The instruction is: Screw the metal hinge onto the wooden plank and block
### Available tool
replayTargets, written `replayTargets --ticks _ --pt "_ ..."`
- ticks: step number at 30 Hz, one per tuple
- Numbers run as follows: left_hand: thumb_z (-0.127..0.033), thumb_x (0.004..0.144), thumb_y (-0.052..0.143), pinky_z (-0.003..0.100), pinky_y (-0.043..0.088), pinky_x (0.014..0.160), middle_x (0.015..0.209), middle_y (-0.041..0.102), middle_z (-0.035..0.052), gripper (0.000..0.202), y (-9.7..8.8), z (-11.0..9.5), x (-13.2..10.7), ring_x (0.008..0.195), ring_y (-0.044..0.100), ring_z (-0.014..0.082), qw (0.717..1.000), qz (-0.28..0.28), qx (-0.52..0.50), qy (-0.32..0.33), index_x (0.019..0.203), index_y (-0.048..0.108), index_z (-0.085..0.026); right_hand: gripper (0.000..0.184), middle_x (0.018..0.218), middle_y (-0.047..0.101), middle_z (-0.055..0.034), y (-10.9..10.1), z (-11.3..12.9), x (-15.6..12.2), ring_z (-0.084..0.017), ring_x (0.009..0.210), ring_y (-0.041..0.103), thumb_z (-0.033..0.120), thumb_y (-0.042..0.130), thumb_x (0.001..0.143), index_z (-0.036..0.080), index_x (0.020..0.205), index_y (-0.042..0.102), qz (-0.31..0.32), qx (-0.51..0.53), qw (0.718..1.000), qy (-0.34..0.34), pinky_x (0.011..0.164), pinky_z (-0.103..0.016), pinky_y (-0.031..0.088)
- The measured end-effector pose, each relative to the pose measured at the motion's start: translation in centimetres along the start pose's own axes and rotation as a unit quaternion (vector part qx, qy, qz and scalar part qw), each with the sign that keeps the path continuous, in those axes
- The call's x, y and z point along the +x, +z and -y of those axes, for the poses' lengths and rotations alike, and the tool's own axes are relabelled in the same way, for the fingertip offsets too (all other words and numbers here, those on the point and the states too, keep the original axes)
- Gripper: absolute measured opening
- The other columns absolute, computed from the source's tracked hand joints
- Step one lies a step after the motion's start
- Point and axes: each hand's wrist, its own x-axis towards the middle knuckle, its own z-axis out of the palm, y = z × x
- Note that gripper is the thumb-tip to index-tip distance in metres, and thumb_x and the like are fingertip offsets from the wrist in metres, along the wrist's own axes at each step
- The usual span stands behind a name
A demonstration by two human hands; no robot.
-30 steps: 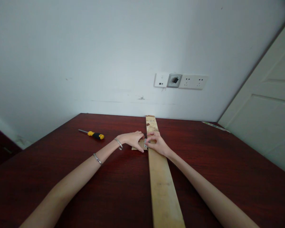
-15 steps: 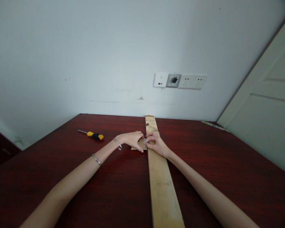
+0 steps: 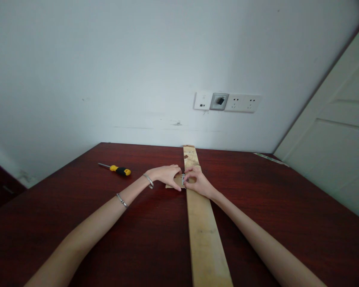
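Metal piece shows slightly more than before, left grip spread apart, hold of the right grip unclear.

Wooden plank, near end cut off by bottom edge

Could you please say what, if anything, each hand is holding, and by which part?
The left hand seemingly holds the flat piece by its near and far edges. The right hand is at the metal piece; any grip is unclear.
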Motion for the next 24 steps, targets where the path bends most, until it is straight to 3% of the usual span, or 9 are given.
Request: replayTargets --ticks 17,24 --pt "-0.064 0.068 0.063 0.032 0.043 0.080 0.107 0.055 0.0102 0.062 0.01 0.07 -0.09 0.097 0.054 0.0260 1.000 -0.004 -0.001 -0.002 0.106 0.054 -0.016 0.003 0.102 0.055 -0.0047 -0.06 0.06 -0.11 -0.022 0.102 0.053 0.018 0.068 0.070 0.021 0.070 0.068 0.011 -0.016 1.000 0.000 0.098 -0.040 0.038" --pt "-0.065 0.066 0.063 0.031 0.042 0.080 0.109 0.055 0.0103 0.066 0.03 0.24 -0.01 0.097 0.054 0.0255 1.000 0.002 -0.008 0.000 0.108 0.054 -0.015 0.011 0.096 0.062 -0.0030 -0.79 0.16 -0.13 -0.021 0.099 0.056 0.020 0.061 0.071 0.022 0.082 0.065 -0.020 0.058 0.998 0.021 0.096 -0.040 0.039"
